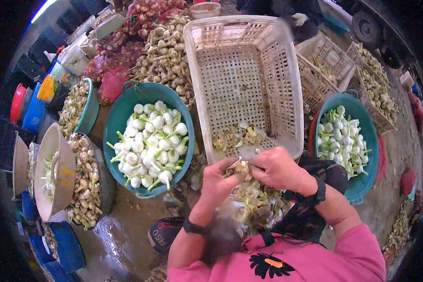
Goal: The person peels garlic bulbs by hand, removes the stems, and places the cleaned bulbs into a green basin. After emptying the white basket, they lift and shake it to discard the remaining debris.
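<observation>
Over the near end of a white plastic crate (197,89), both my hands meet around one garlic bulb (241,167) with loose papery skin. My left hand (221,179) has its fingers closed on the bulb's left side. From the right, my right hand (278,168) pinches it with thumb and fingers. Peeled-off garlic skins (237,137) lie in the crate's near end, and a larger heap of skins (254,202) sits below my hands. Whether a small tool is in either hand is hidden.
A green basin (112,123) of cleaned white garlic stands left, and another green basin (374,162) of it stands right. Untrimmed garlic (163,58) is piled behind, beside red mesh sacks (122,56). More crates (331,54) stand back right; a tilted pale tub (63,176) leans far left.
</observation>
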A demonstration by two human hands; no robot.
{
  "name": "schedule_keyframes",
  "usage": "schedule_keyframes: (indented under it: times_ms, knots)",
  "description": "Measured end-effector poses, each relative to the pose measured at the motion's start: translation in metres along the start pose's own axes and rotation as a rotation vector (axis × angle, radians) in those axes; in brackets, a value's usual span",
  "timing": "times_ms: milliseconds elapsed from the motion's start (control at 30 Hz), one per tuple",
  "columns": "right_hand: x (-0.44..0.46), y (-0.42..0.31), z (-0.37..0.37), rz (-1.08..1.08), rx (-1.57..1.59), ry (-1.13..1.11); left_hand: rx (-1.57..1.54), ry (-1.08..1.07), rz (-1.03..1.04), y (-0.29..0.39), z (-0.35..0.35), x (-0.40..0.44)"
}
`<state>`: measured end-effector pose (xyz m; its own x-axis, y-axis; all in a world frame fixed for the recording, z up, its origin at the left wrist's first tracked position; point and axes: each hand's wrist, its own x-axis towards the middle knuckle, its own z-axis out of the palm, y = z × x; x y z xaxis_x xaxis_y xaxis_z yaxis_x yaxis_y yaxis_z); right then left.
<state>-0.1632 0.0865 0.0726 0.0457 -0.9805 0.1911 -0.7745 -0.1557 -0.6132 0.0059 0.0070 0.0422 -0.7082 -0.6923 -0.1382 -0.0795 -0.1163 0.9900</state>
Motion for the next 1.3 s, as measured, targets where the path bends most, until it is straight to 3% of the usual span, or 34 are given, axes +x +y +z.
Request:
schedule_keyframes:
  times_ms: [100,200,333,433,500,533,567,600,633,733,767,867,967,1033,1067,1133,1167,1300]
  knots:
    - [-0.007,0.011,0.014,0.143,0.093,0.126,-0.064,-0.026,-0.074,-0.013,-0.003,0.002]
    - [-0.013,0.025,0.022,0.391,0.259,0.266,-0.455,-0.105,-0.138,-0.015,-0.007,0.002]
    - [-0.041,0.091,0.067,0.437,-0.334,-0.19,-0.755,-0.204,-0.079,-0.003,-0.011,-0.004]
    - [-0.039,0.088,0.058,0.36,0.108,0.126,-0.821,-0.152,-0.1,-0.009,-0.011,-0.011]
    - [-0.03,0.072,0.028,0.533,0.841,0.07,-0.841,-0.169,-0.137,-0.008,-0.011,-0.009]
    - [-0.025,0.057,0.006,0.604,1.205,0.044,-0.78,-0.157,-0.123,-0.01,-0.01,-0.008]
    - [-0.02,0.034,-0.017,0.605,0.946,-0.138,-0.72,-0.149,-0.107,-0.016,-0.008,-0.005]
    - [-0.016,0.022,-0.017,0.479,0.919,-0.191,-0.661,-0.143,-0.091,-0.02,-0.005,-0.002]
    - [-0.022,0.024,-0.011,0.516,0.825,-0.097,-0.372,-0.068,-0.18,-0.022,-0.001,0.002]
    - [-0.026,0.02,0.0,0.52,0.673,0.155,1.066,0.173,-0.055,-0.017,0.004,0.0]
    - [-0.027,0.018,0.002,0.507,0.639,0.239,1.068,0.159,-0.068,-0.02,0.003,-0.001]
    - [-0.03,0.019,0.017,0.147,0.134,0.371,0.255,0.035,0.125,-0.021,0.005,0.003]
    - [-0.03,0.011,0.026,0.155,0.146,0.294,0.219,0.004,-0.02,-0.014,0.013,0.003]
    - [-0.03,0.012,0.026,0.196,0.132,0.186,0.307,0.038,0.128,-0.02,0.01,0.002]
    - [-0.03,0.014,0.021,0.275,0.246,0.068,0.352,0.047,0.204,-0.022,0.009,0.002]
    - [-0.029,0.017,0.007,0.44,0.474,-0.171,0.178,-0.063,0.082,-0.021,0.005,-0.001]
    - [-0.028,0.017,0.0,0.543,0.837,-0.218,0.089,-0.117,0.02,-0.02,0.004,-0.003]
    - [-0.032,0.009,0.011,0.618,1.516,-0.08,-0.573,-0.197,-0.122,-0.022,-0.001,-0.004]
